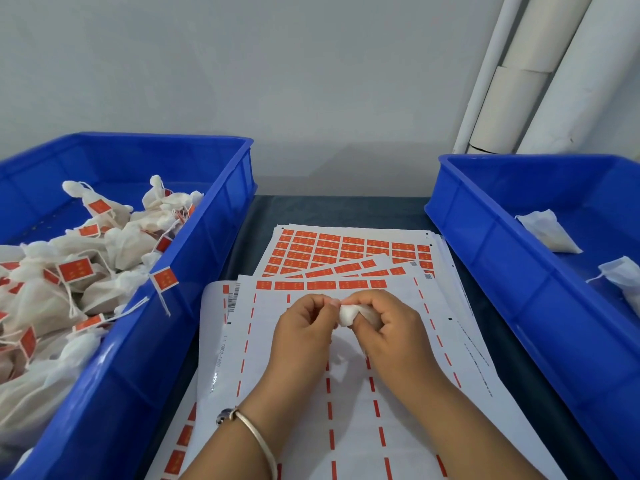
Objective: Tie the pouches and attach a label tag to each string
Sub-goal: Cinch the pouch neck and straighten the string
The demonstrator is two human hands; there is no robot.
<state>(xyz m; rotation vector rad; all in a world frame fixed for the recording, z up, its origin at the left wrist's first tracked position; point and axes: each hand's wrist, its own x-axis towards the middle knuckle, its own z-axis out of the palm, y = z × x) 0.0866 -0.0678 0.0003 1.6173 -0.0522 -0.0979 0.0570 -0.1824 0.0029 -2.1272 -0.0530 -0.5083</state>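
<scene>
Right hand [388,327] fingers curled around a small white cloth pouch [349,315], gripping it; the pouch's gathered end pokes out toward the left hand. Left hand [304,327] fingers curled in, thumb and fingertips pinching at the pouch's neck right where the two hands meet; string itself too small to make out. Both hands held just above the label sheets, mid-table. Silver bangle [256,434] on left wrist.

Under the hands: mostly peeled label sheet [346,410], white backing with red dashed lines, one row of red labels left along its top edge. A barcode is printed on the sheet edge to the left. Behind it, fanned sheets of red label stickers [346,251], several overlapping, fullest one at the back.

Left: blue plastic crate [145,341] filled with tied pouches [114,251] carrying red tags on strings; one red tag [165,279] hangs over the crate's right rim, string dangling.

Right: second blue crate [491,258], with at least two untagged white pouches [550,235] visible, one further back, one near frame edge.

Dark table surface [332,209] shows between the crates. White wall behind, white pipes [540,74] leaning in the right corner.
</scene>
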